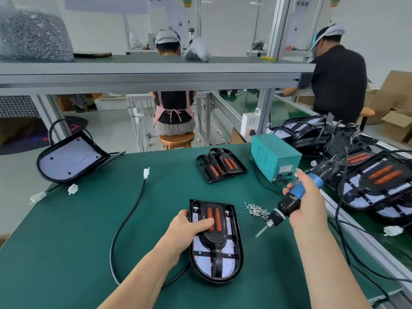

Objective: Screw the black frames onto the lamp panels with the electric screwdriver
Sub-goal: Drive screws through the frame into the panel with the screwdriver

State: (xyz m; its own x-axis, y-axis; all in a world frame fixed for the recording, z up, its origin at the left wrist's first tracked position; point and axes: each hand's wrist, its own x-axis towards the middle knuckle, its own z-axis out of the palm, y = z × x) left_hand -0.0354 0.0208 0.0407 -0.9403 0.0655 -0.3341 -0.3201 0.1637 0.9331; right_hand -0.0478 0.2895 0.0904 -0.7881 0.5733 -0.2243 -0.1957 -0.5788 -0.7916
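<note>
The left hand grips the lamp panel, black frame seated, at the centre of the table. The right hand grips the electric screwdriver, bit clear of the frame. Fastening appears pending; an unframed panel waits at the left.

The screwdriver bit is blurred; the edge crops stacked panels.

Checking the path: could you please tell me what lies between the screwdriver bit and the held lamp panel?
In the head view, only bare green mat separates the bit from the lamp panel; the screw pile sits farther back.
</note>
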